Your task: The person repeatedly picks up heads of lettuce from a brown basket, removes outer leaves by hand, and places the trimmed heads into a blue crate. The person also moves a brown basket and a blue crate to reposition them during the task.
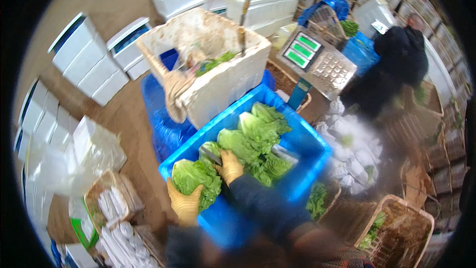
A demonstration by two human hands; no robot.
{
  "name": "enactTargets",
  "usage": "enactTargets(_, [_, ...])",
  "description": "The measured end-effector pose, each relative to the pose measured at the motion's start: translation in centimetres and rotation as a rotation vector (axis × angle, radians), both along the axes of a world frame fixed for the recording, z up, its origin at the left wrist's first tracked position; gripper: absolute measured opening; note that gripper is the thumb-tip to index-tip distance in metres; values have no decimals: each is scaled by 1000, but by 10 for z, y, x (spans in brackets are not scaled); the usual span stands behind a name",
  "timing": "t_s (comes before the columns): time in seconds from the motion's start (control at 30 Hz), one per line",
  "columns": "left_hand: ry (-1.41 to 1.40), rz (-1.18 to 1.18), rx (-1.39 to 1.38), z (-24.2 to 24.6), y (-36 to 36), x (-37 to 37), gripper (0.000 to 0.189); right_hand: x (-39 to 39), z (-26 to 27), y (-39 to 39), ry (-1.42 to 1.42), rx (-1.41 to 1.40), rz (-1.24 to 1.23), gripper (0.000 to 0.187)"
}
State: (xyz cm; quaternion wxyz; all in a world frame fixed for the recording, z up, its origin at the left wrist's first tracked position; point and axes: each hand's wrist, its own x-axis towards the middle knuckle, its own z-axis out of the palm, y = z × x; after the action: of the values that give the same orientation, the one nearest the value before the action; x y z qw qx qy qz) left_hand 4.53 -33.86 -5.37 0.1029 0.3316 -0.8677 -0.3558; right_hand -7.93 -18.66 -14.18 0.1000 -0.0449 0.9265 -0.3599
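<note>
Both my hands wear yellow gloves and work over a blue plastic crate (316, 167). My left hand (186, 199) grips a head of green lettuce (193, 176) at the crate's left corner. A knife (211, 155) is in my right hand (229, 166), its blade pointing up and left across another lettuce head (209, 149). More heads, such as a large lettuce (235, 143), lie beside it towards the far side of the crate. One at the right has a whitish wrapping (284, 153).
Behind the crate stands a dirty white foam box (227, 85) with a beige glove (176, 95) over its rim. A digital scale (316, 59) is at the right, near a person in dark clothes (398, 56). White bundles (353, 152) and a brown crate (405, 230) lie at the right.
</note>
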Motion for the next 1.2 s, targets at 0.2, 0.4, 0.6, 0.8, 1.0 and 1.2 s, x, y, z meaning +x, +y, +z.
enactTargets(0.2, [-291,32,-120,-66,19,-51,116,-9,-13,27,97,-88,73,54])
enactTargets(0.4, [-330,84,-224,-134,39,-54,119,13,4,17,73,4,80,68])
enactTargets(0.6, [-768,-676,-271,-74,-54,-84,95,90,90,143,-62,-270,129,76])
enactTargets(0.8, [-460,-788,-728,39,-32,-164,72,356,168,280,-615,-1261,-522,59])
enactTargets(1.0, [395,-1864,42,-5,338,41,34,533,237,350,-271,-1195,-803,36])
enactTargets(1.2, [-1133,-1834,641,-61,470,333,50,707,352,541,155,936,-1392,24])
